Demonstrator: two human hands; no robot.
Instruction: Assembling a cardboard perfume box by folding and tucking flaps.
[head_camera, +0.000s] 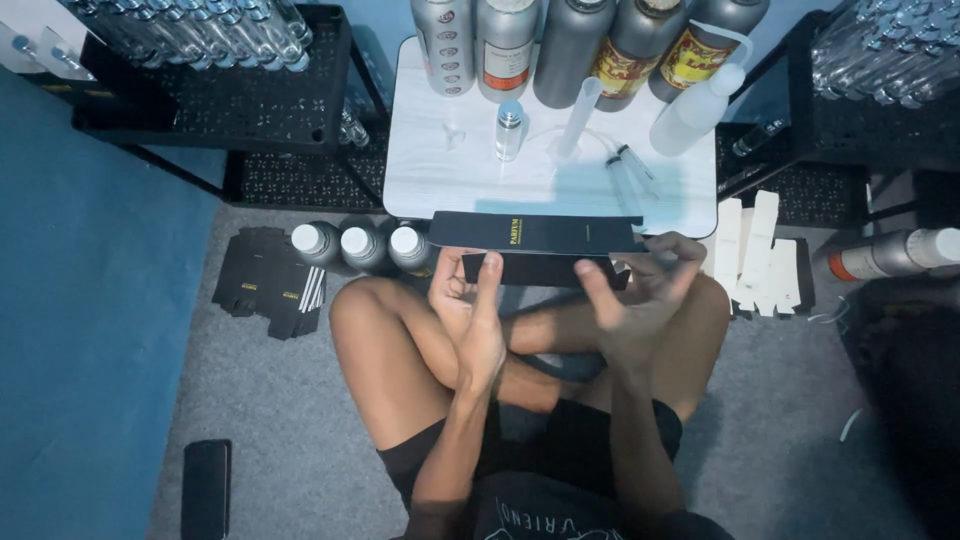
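My left hand (470, 310) and right hand (640, 295) pinch opposite ends of a long black box (540, 262) beside the white desk (450, 185).

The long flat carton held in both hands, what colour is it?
The long flat cardboard carton is black, with small gold print on its upper panel; the head view shows it best.

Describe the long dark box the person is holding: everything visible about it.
The dark box is long, flat and black, apparently thin card, with small gold print on its upper panel. It lies level, crosswise before the white table, above the knees. The left hand grips its left end, the right hand its right.
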